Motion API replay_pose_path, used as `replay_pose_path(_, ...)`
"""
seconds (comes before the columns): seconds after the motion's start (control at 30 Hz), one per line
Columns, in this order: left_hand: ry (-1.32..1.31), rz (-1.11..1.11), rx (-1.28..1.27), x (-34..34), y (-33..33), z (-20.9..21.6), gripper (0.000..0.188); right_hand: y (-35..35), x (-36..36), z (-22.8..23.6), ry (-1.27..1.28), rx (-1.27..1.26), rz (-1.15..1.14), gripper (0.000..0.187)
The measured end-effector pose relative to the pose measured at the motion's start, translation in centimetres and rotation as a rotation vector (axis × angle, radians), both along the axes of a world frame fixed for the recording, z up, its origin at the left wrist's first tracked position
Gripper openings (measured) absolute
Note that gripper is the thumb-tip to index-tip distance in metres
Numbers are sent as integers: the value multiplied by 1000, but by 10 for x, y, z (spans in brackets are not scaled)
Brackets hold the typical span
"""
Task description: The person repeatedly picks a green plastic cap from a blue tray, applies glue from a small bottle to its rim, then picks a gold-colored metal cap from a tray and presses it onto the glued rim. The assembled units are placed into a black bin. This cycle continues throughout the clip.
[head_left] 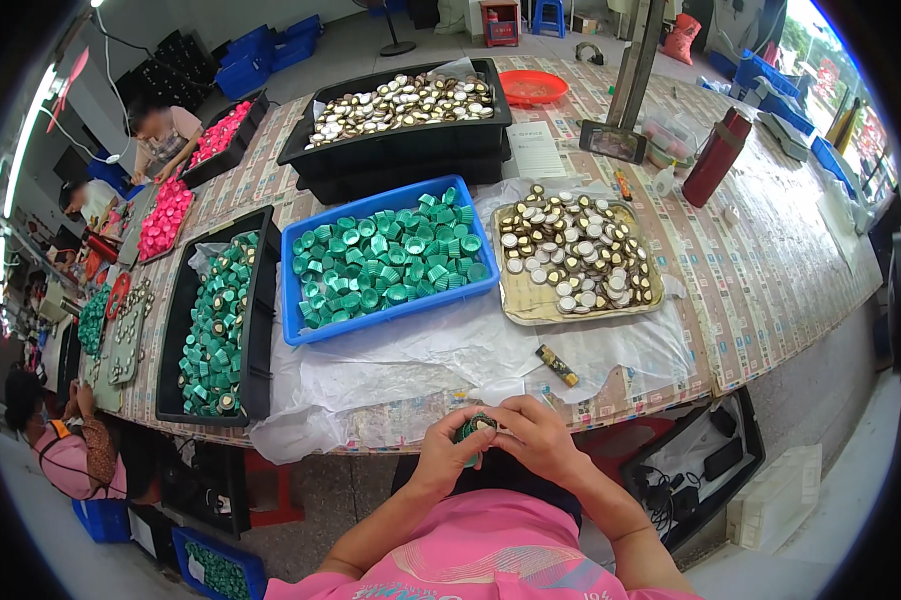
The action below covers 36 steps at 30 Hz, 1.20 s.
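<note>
Over the table's near edge, my left hand point(444, 446) is closed around a green fluted foil cup point(467, 427), whose dark inside holds something pale on top. My right hand point(534, 432) meets it from the right, its fingers pinched at the cup's rim; they partly hide it. Ahead stands a blue tray point(292, 290) full of loose green foil cups point(390, 255). To its right, a yellowish tray point(530, 316) is heaped with small round brown-and-white discs point(580, 250). A short dark-and-gold tube point(556, 365) lies on the white plastic sheet point(370, 385) near my right hand.
A black crate point(262, 350) at left holds green cups with pieces in them. Stacked black crates point(400, 160) farther back hold more discs. A red flask point(716, 160), a phone point(612, 143) against a metal post, and a red plate point(532, 87) stand beyond. Other people work at far left.
</note>
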<state>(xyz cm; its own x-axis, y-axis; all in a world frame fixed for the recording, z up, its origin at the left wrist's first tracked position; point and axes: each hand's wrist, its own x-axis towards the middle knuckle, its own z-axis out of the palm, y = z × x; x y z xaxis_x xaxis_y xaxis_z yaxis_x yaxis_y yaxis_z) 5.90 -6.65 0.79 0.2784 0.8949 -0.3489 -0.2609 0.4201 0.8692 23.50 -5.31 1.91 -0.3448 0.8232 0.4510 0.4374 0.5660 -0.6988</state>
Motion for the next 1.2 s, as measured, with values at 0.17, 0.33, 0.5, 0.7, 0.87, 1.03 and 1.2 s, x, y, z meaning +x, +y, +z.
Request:
replay_pose_path(0.17,-34,23,-37,-2,-3,-6,30,1,0,2,16,-41,34,41)
replay_pose_path(0.33,-78,29,-7,-3,-3,-8,31,1,2,-4,85,-53,49,38)
replay_pose_path(0.5,-102,100,-3,2,-7,3,29,-1,4,-13,216,-171,47,38)
replay_pose_path(0.7,168,91,251,0,-11,8,23,-1,4,-15,406,-342,126,36)
replay_pose_path(0.87,386,126,556,-1,-8,10,18,-1,3,-10,428,-429,122,28)
replay_pose_path(1.03,465,132,663,0,-8,17,18,-5,1,-6,376,-339,94,26)
replay_pose_path(1.2,469,128,710,-3,-6,15,20,-4,-1,-12,457,-383,109,24)
